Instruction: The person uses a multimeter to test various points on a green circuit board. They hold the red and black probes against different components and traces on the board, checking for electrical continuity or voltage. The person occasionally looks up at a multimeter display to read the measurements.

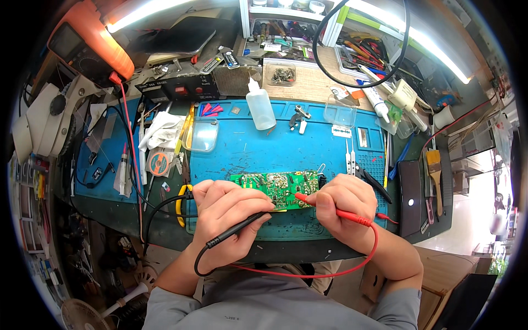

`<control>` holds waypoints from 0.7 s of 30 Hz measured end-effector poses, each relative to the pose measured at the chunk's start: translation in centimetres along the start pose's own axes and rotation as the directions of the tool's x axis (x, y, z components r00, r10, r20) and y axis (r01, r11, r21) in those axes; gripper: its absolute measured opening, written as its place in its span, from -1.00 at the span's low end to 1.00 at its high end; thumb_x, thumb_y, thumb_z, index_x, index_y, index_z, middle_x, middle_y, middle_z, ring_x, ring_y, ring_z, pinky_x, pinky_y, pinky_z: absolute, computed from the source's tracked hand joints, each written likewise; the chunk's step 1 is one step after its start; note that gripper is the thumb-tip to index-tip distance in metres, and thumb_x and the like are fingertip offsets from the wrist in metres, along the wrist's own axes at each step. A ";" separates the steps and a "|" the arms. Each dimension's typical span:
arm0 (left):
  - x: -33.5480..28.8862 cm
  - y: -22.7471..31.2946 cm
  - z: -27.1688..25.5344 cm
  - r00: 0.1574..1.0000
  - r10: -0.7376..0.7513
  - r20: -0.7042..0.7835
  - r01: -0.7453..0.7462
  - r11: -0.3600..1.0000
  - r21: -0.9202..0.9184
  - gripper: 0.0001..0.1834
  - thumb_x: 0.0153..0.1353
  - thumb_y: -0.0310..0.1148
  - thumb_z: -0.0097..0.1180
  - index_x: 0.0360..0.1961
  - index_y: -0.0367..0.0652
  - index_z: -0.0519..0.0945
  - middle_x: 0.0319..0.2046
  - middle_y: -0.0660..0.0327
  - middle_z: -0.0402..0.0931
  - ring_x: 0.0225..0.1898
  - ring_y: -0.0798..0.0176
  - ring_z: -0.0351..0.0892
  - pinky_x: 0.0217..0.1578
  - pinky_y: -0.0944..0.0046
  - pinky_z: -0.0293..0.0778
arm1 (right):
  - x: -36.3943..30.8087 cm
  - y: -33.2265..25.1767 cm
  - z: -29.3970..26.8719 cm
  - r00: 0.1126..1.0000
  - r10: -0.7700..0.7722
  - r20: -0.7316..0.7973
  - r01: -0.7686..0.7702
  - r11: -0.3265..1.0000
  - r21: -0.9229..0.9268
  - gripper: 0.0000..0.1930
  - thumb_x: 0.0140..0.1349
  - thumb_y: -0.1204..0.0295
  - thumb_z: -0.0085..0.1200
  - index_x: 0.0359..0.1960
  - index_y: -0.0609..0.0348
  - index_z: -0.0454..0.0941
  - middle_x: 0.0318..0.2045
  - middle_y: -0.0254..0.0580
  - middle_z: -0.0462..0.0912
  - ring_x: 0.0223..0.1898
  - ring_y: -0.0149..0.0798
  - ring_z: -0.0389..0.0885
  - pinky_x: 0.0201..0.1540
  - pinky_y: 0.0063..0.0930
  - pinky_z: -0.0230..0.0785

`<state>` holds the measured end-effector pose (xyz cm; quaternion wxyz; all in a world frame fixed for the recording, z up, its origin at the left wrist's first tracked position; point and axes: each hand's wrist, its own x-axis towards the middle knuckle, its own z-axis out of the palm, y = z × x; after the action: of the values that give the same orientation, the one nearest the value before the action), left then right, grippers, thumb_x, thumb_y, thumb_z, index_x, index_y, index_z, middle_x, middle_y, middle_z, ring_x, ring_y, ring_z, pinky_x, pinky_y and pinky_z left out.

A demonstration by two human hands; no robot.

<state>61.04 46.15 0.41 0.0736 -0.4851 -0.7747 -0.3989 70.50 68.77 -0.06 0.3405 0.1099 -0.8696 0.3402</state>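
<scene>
A green circuit board (264, 182) lies on the blue work mat (231, 148), its soldered side facing up. My left hand (225, 212) is closed around a black test probe (236, 230), whose tip points at the board's near edge by my fingers. Over the board's right part, my right hand (344, 209) grips a red test probe (352, 218) with its tip down at the solder joints. I cannot tell whether either tip touches metal. A red lead loops below my right wrist, and a black lead runs left. The orange multimeter (110, 47) stands at the far left.
Behind the board stands a white squeeze bottle (259, 107). Tweezers (350, 157) and black-handled pliers (375, 184) lie right of it; yellow-handled pliers (181, 206) lie left. A clear plastic box (202, 136) sits on the mat. A brush (434, 173) rests at the right edge.
</scene>
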 end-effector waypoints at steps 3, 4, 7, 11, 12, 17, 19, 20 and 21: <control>0.1 0.0 -0.1 1.000 0.006 0.008 -0.007 1.000 0.024 -0.84 0.13 -0.36 0.43 -0.25 0.01 0.74 -0.20 0.41 0.73 -0.19 0.24 0.53 0.02 0.16 0.19 | 0.0 0.0 0.1 1.000 0.001 -0.007 -0.001 1.000 0.000 -0.85 0.18 0.57 0.30 -0.53 0.16 0.62 -0.63 -0.25 0.57 -0.63 -0.22 0.53 -0.58 -0.37 0.32; 0.1 0.1 -0.1 1.000 0.010 0.013 -0.010 0.999 0.036 -0.86 0.16 -0.34 0.42 -0.26 0.01 0.74 -0.21 0.40 0.73 -0.19 0.22 0.53 0.02 0.16 0.22 | 0.0 0.0 0.2 1.000 0.002 -0.010 -0.002 1.000 0.003 -0.85 0.18 0.58 0.30 -0.53 0.16 0.62 -0.63 -0.25 0.56 -0.64 -0.21 0.53 -0.58 -0.37 0.32; 0.0 0.0 -0.1 1.000 0.010 0.014 -0.011 0.999 0.037 -0.86 0.16 -0.33 0.42 -0.25 0.01 0.74 -0.21 0.40 0.73 -0.19 0.22 0.53 0.03 0.16 0.22 | 0.0 0.1 0.1 1.000 0.000 -0.011 0.000 1.000 0.000 -0.85 0.17 0.58 0.30 -0.54 0.16 0.62 -0.63 -0.24 0.56 -0.64 -0.20 0.53 -0.58 -0.36 0.32; 0.1 0.1 -0.1 1.000 0.003 0.017 -0.004 0.999 0.044 -0.86 0.17 -0.32 0.43 -0.25 0.01 0.74 -0.21 0.40 0.73 -0.20 0.22 0.53 0.03 0.16 0.22 | 0.0 0.1 0.2 1.000 0.000 -0.020 0.000 1.000 -0.007 -0.85 0.16 0.57 0.31 -0.54 0.16 0.61 -0.63 -0.24 0.56 -0.64 -0.20 0.53 -0.58 -0.36 0.33; 0.1 0.1 -0.2 1.000 0.003 0.018 -0.004 0.999 0.044 -0.86 0.17 -0.32 0.43 -0.25 0.01 0.74 -0.21 0.40 0.73 -0.20 0.22 0.53 0.04 0.16 0.22 | 0.0 0.0 0.2 1.000 0.000 -0.015 0.000 1.000 -0.008 -0.85 0.16 0.57 0.31 -0.54 0.16 0.62 -0.63 -0.24 0.56 -0.64 -0.20 0.53 -0.58 -0.36 0.33; 0.1 0.1 0.0 1.000 -0.002 0.009 0.002 1.000 0.008 -0.78 0.07 -0.41 0.45 -0.22 0.03 0.75 -0.20 0.42 0.71 -0.19 0.26 0.52 0.01 0.15 0.15 | -0.1 0.1 0.2 1.000 0.010 -0.017 -0.010 1.000 -0.005 -0.86 0.15 0.58 0.32 -0.53 0.16 0.62 -0.63 -0.23 0.56 -0.64 -0.20 0.53 -0.58 -0.36 0.33; 0.1 0.1 0.0 1.000 -0.003 0.010 0.003 1.000 0.008 -0.78 0.07 -0.41 0.45 -0.22 0.03 0.75 -0.20 0.42 0.71 -0.19 0.26 0.52 0.02 0.15 0.15 | -0.1 0.2 0.2 1.000 0.005 -0.019 -0.005 1.000 -0.005 -0.86 0.15 0.58 0.32 -0.53 0.17 0.63 -0.63 -0.24 0.56 -0.64 -0.20 0.53 -0.59 -0.36 0.33; 0.1 0.1 0.0 1.000 -0.006 0.013 0.006 1.000 0.009 -0.78 0.07 -0.41 0.45 -0.22 0.03 0.75 -0.20 0.42 0.71 -0.19 0.26 0.52 0.02 0.15 0.15 | -0.1 0.2 0.2 1.000 0.002 -0.019 -0.003 1.000 -0.004 -0.87 0.14 0.58 0.32 -0.53 0.17 0.63 -0.63 -0.24 0.55 -0.64 -0.20 0.53 -0.59 -0.36 0.33; 0.0 0.0 0.0 1.000 -0.009 0.016 0.009 1.000 0.010 -0.78 0.07 -0.41 0.45 -0.22 0.03 0.75 -0.20 0.41 0.71 -0.18 0.26 0.52 0.02 0.15 0.15 | -0.1 0.2 0.2 1.000 0.002 -0.018 -0.002 1.000 -0.003 -0.87 0.14 0.58 0.32 -0.52 0.17 0.63 -0.63 -0.24 0.55 -0.64 -0.20 0.53 -0.59 -0.36 0.33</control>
<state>61.05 46.19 0.46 0.0679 -0.4845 -0.7795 -0.3912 70.39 68.76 -0.29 0.3482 0.1054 -0.8671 0.3403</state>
